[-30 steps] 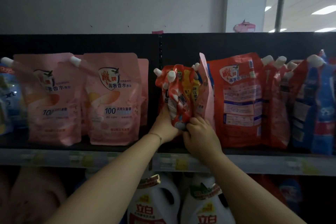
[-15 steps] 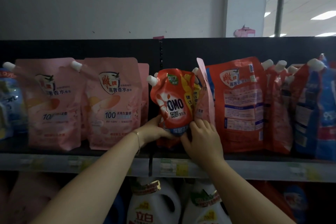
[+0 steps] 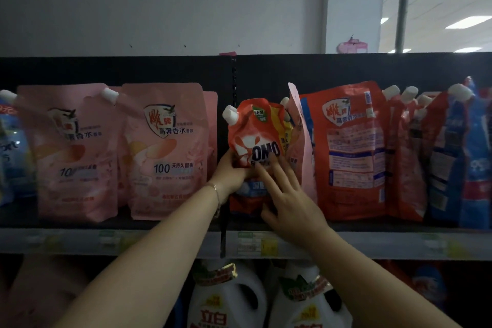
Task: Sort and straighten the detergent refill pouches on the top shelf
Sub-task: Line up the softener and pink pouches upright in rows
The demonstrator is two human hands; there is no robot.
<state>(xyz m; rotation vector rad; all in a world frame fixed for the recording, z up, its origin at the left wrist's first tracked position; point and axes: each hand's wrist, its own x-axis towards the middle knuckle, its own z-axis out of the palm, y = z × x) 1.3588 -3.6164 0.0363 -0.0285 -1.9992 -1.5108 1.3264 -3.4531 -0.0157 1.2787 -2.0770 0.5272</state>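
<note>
- Where the two bays of the dark top shelf with a grey price-label rail (image 3: pixel 159 241) meet, I see a small red soft-plastic refill pouch with a white spout cap and "OMO" lettering (image 3: pixel 253 138). It is front face out, roughly upright, with its base hidden behind the hands.
- Left hand (image 3: pixel 231 172) — fingers curled round the red pouch's lower left edge, gripping it. There is a thin bracelet (image 3: pixel 216 192) on the wrist.
- Right hand (image 3: pixel 292 205) — fingers (image 3: pixel 282 170) straight and spread, tips resting on the pouch front just below the lettering. It grasps nothing.
- A thin pale pink pouch, seen edge-on (image 3: pixel 300 141), stands just right of the red pouch.
- A large orange-red pouch with its printed back panel outward (image 3: pixel 348 152) stands beyond it.
- Two broad pale pink spouted pouches (image 3: pixel 165 152) stand upright in the left bay, fronts out.
- Blue and red pouches turned sideways (image 3: pixel 474 157) crowd the far right.
- White plastic handled bottles (image 3: pixel 229 301) stand on the tier below.
</note>
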